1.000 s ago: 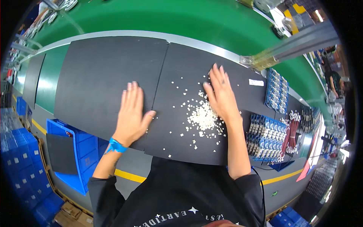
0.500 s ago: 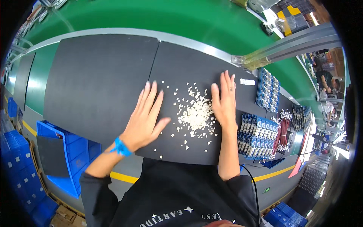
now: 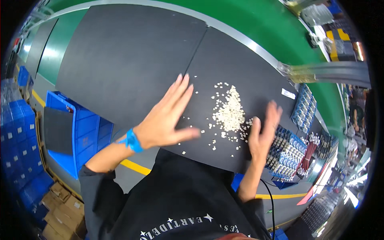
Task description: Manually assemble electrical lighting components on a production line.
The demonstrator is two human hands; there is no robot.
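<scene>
A heap of small cream-white connector-like pieces (image 3: 230,114) lies on the black mat (image 3: 132,52), with loose ones scattered around it. To the left of the heap is my left hand (image 3: 166,116), fingers stretched out and thumb pointing toward the pieces; it wears a blue wrist strap (image 3: 134,141). My right hand (image 3: 264,130) is on the heap's right side, fingers extended and slightly blurred. Neither hand holds anything. A few stray pieces lie close to the left thumb.
Blue circuit board panels (image 3: 286,152) stand on the right, with another board panel (image 3: 305,108) behind them. Bundled dark red wires (image 3: 308,156) lie beside these. A white label strip (image 3: 288,94) is on the mat. Blue crates (image 3: 86,136) stand at the lower left; a metal post (image 3: 328,74) rises at the right.
The view has shifted, so the table appears turned. My right hand has moved away from the heap, which now looks narrower and more elongated. The left hand stays open beside the pieces.
</scene>
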